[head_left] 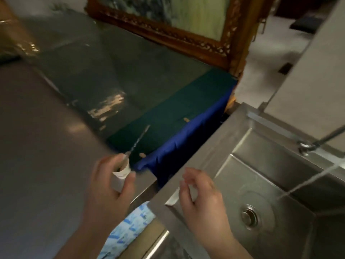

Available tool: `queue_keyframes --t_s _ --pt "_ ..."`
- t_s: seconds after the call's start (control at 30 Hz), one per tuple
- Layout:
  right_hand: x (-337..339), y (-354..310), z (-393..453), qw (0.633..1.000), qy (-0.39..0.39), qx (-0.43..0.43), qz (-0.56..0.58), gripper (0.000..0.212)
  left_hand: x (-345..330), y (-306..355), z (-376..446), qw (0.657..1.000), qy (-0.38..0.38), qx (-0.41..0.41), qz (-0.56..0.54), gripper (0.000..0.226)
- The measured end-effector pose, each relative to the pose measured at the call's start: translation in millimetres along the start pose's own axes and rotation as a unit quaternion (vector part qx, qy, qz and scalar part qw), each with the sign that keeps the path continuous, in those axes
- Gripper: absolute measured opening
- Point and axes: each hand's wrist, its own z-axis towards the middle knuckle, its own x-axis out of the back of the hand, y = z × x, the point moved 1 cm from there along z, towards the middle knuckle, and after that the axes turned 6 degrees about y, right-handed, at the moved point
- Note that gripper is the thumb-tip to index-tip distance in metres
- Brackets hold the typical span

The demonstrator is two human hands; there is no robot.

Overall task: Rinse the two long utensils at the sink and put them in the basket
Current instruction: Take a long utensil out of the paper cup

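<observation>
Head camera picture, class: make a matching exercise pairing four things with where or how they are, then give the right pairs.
Things:
1. thin metal utensil with white paper wrap
2. stream of tap water
3. round metal drain
4. blue cloth

Places or states:
A. hanging off the table edge beside the steel sink
B. in the sink floor
C. held in the left hand
D. falling into the sink basin

Pairs: 1-C, 2-D, 3-B, 4-A
</observation>
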Motion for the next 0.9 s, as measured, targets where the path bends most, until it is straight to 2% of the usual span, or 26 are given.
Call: queue_keyframes --t_s 0.07,0.13,0.2,0.3,0.33,0.43,0.5,0.6,0.7,0.9 --pt "-28.5 -14.4 9.8 0.998 -0.048 -0.042 0.025 0.024 3.3 -34.0 1.0 0.997 0.039 0.073 -0.01 0.054" --pt "-56.2 -23.3 24.8 0.991 -0.079 -0.099 0.051 0.024 -3.2 -70.5 -3.0 0.986 0.046 0.163 0.006 0.074" --pt "-83.3 -26.2 44.1 0.98 -0.092 -0.162 0.072 0.024 -13.4 -105.2 -9.7 0.969 0.024 0.246 0.0 0.094" --pt "-121.5 -19.4 71.1 0.962 -0.12 -0.229 0.089 0.03 -33.6 -146.7 -15.7 0.952 -0.022 0.305 -0.008 0.112" --pt "-131.3 -15.4 78.2 0.958 -0.12 -0.243 0.096 0.033 -40.9 -155.4 -15.0 0.952 -0.039 0.305 -0.005 0.111" --pt "-152.5 -5.1 95.7 0.952 -0.094 -0.273 0.102 0.045 -62.3 -176.7 -7.1 0.965 -0.053 0.249 -0.06 0.081" --pt "-164.2 -0.4 102.2 0.948 -0.089 -0.286 0.105 0.048 -72.0 -184.7 0.1 0.968 -0.061 0.221 -0.098 0.069" --pt "-177.7 3.5 106.6 0.948 -0.078 -0.287 0.111 0.032 -77.6 -185.0 7.2 0.98 -0.053 0.155 -0.116 0.064" --pt "-183.5 3.7 106.6 0.948 -0.058 -0.285 0.13 0.012 -76.9 -184.1 13.9 0.981 -0.057 0.132 -0.13 0.056" --pt "-177.6 -3.7 95.2 0.955 -0.056 -0.258 0.137 0.019 -72.8 -180.0 18.8 0.98 -0.062 0.121 -0.147 0.051"
